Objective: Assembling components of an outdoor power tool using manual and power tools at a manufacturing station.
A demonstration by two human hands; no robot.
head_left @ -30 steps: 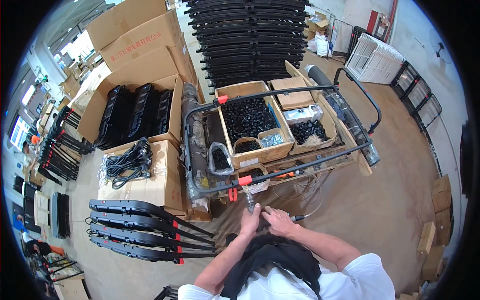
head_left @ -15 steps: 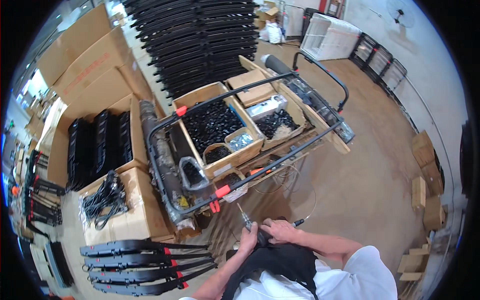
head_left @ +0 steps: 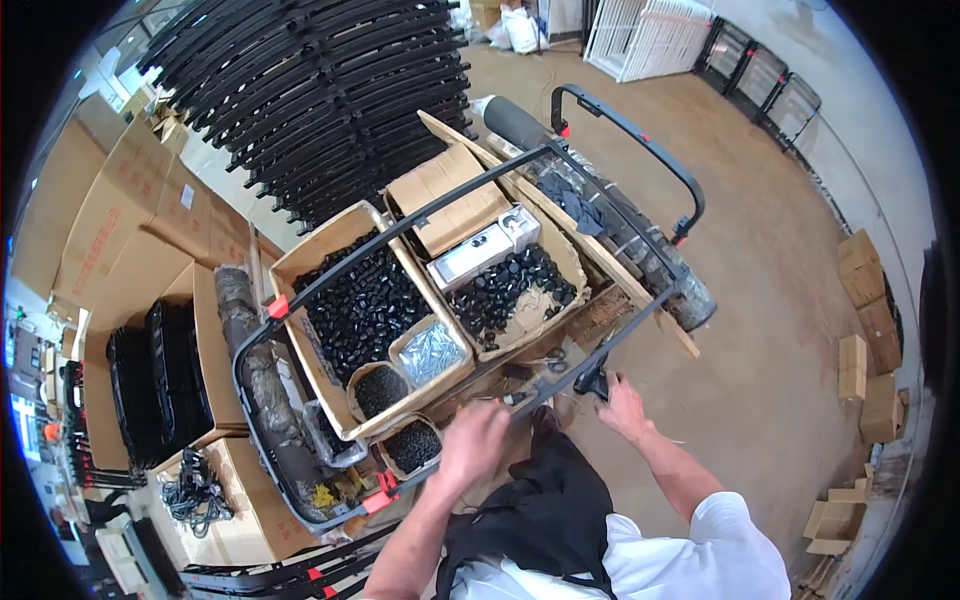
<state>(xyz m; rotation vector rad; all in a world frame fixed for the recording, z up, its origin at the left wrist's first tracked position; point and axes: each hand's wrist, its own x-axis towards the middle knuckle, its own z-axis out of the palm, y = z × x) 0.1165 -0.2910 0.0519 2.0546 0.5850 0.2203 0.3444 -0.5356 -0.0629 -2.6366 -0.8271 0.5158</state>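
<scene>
The right hand (head_left: 622, 408) is closing around a small black fitting (head_left: 594, 382) on the near bar of the black tube frame (head_left: 450, 200), toward its right corner. The left hand (head_left: 472, 443) is blurred over the same near bar; its grip cannot be told. The frame is lying across open cardboard boxes (head_left: 330, 250) of black parts (head_left: 365, 305), with a box of screws (head_left: 432, 350) at the near edge.

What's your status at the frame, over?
Left hand blurred over the bench edge, grip unclear. Right hand on a small black part at the black tubular metal frame. Open cardboard boxes of black parts lie under the frame.
</scene>
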